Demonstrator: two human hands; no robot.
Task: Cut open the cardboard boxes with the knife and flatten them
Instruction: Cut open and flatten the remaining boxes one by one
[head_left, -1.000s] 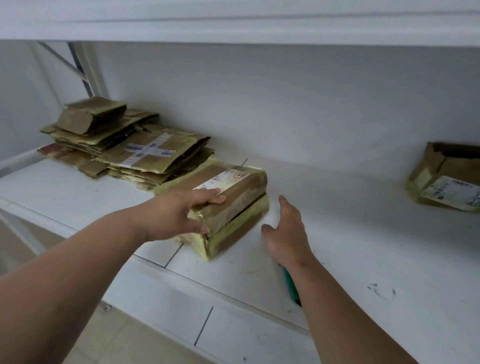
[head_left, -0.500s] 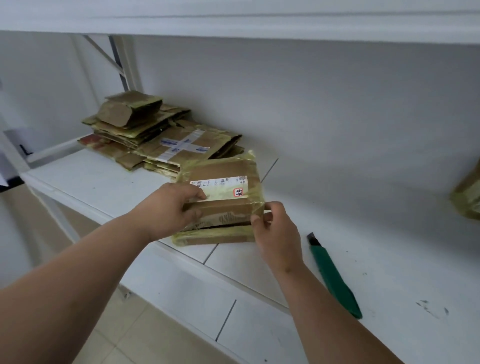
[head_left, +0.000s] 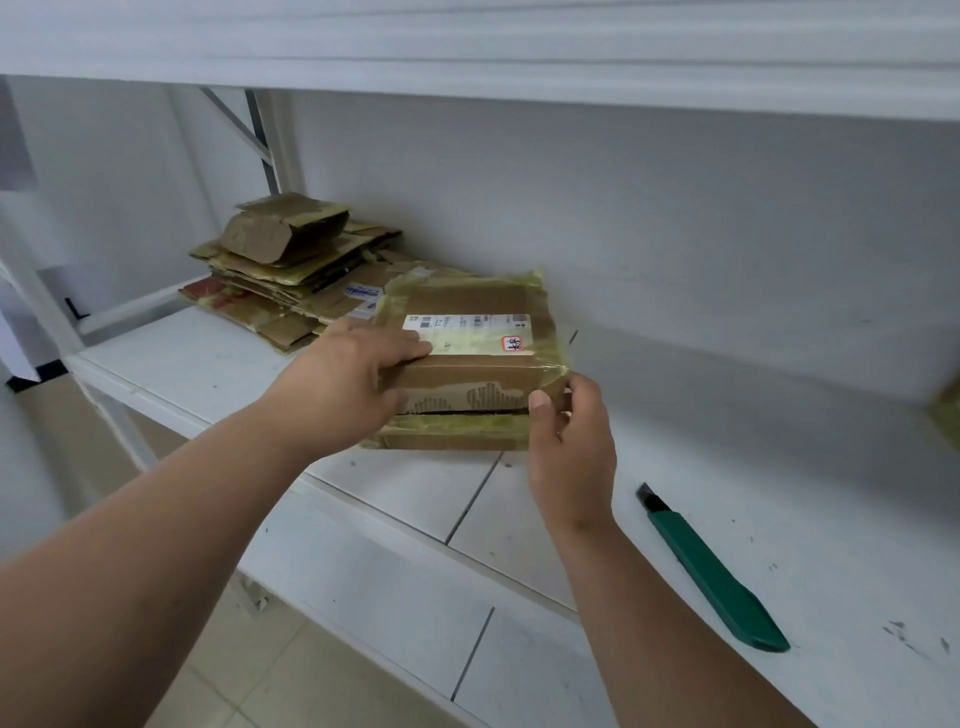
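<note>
A taped cardboard box with a white shipping label lies on the white shelf, its front side split open along a dark gap. My left hand grips its left front corner, fingers on the top face. At the right front corner, my right hand holds the box with the thumb on the front and fingers round the side. A green utility knife lies on the shelf to the right of my right forearm, untouched.
A pile of flattened cardboard boxes sits at the back left of the shelf. Part of another box shows at the right edge. An upper shelf hangs overhead; tiled floor lies below.
The box has been turned so its long front side faces me. My right hand left the shelf surface and took hold of the right corner. The knife now lies exposed.
</note>
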